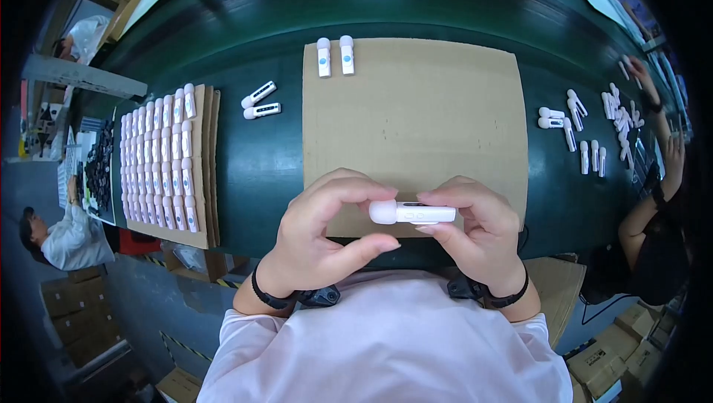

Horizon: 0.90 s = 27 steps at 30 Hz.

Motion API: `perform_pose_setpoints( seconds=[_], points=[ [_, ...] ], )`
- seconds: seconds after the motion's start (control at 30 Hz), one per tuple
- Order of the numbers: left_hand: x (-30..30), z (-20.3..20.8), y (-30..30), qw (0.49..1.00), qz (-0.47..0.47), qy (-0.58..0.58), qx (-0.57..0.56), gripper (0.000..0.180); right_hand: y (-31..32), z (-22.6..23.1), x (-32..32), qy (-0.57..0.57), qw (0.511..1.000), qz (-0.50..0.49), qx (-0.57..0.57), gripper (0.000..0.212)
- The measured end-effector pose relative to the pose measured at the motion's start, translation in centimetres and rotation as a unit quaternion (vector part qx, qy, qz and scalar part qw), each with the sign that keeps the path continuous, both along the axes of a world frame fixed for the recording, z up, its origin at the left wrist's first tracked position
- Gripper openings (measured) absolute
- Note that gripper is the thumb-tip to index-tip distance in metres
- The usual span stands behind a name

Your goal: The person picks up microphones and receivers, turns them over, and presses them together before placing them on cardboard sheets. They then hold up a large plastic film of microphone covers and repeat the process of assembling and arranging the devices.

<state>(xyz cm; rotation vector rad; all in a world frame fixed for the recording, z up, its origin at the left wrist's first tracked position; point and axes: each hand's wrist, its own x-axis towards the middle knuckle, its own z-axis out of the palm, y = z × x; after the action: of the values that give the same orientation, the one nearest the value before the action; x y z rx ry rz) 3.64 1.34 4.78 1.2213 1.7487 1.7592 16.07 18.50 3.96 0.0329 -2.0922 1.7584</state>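
Observation:
In front of me, over the near edge of a brown cardboard sheet (416, 121), a small white wand massager (425, 214) with a rounded pale pink head lies level, its head toward the left. My right hand (483, 228) pinches its body between thumb and fingers at the right end. Beside the head is my left hand (316, 236), thumb and forefinger spread apart; the forefinger is close above the head, and whether it touches cannot be made out. On the sheet's far left corner lie two more wands (335, 57), each showing a blue round mark.
A stacked cardboard board (204, 180) at the left carries rows of wands (156, 158). Two loose wands (260, 102) lie between it and the sheet. At the right, several wands (575, 121) are scattered on the green table (260, 158). A co-worker's arms (661, 158) reach in there.

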Motion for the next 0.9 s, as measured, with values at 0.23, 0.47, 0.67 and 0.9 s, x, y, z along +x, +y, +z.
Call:
perform_pose_setpoints(
  seconds=[0.23, 0.47, 0.67, 0.9],
  points=[
    [-0.07, -0.42, -0.26, 0.999, -0.022, 0.026, -0.033, 0.033, 0.31, -0.42, -0.50, 0.067, 0.990, 0.001, 0.127, 0.027],
    [0.20, -0.50, 0.28, 0.997, -0.004, 0.083, -0.010, 0.030, -0.42, -0.33, -0.56, 0.044, 0.996, -0.010, 0.071, 0.031],
    [0.26, -0.75, 0.22, 0.999, 0.000, 0.046, 0.001, 0.028, -0.21, -0.53, -0.61, 0.056, 0.995, 0.007, 0.086, 0.031],
    [0.34, -0.60, 0.43, 0.999, -0.003, 0.046, 0.002, 0.026, -0.32, -0.40, -0.81, 0.075, 0.994, -0.004, 0.086, 0.031]
  ],
)
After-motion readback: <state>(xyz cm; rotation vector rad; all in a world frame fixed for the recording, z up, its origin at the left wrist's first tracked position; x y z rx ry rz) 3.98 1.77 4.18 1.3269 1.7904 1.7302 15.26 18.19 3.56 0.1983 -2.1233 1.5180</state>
